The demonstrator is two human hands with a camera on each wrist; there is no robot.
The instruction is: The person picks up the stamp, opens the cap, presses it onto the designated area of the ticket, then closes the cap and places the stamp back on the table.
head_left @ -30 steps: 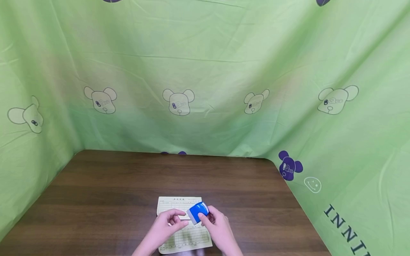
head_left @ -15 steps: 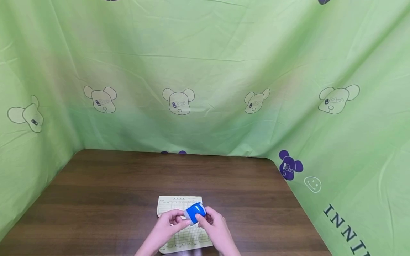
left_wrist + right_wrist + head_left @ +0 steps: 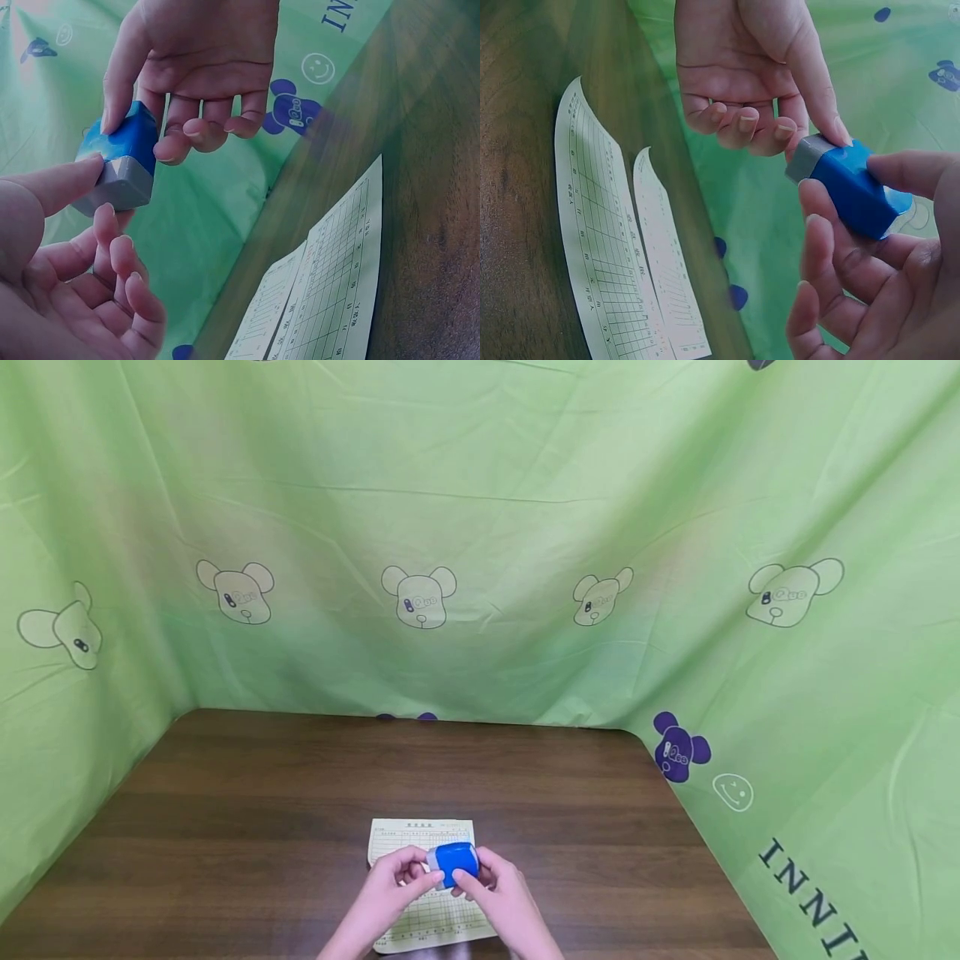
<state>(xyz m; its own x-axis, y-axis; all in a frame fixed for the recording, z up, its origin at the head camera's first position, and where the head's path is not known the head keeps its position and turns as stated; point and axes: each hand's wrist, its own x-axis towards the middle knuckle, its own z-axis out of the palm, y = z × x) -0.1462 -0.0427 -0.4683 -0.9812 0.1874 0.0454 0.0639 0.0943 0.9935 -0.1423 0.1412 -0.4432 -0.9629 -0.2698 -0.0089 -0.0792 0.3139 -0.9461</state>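
A blue stamp [image 3: 459, 862] with a grey cap [image 3: 120, 187] is held in the air above the paper form pad, lying on its side between both hands. My left hand [image 3: 393, 885] pinches the grey cap end between thumb and forefinger. From the other side, my right hand [image 3: 504, 892] pinches the blue body with its thumb and fingers. In both wrist views the cap sits against the body. Below the hands, two printed form sheets or pads [image 3: 604, 232] lie on the table, one lapping near the other; the hands partly cover them in the head view.
The brown wooden table [image 3: 225, 827] spreads out beyond and to both sides of the forms. A green cloth [image 3: 420, 485] with bear prints hangs around its back and sides.
The stamp has turned more level and shifted slightly left, its cap end now in my left hand's grip. Earlier, the left fingers were just beside the cap.
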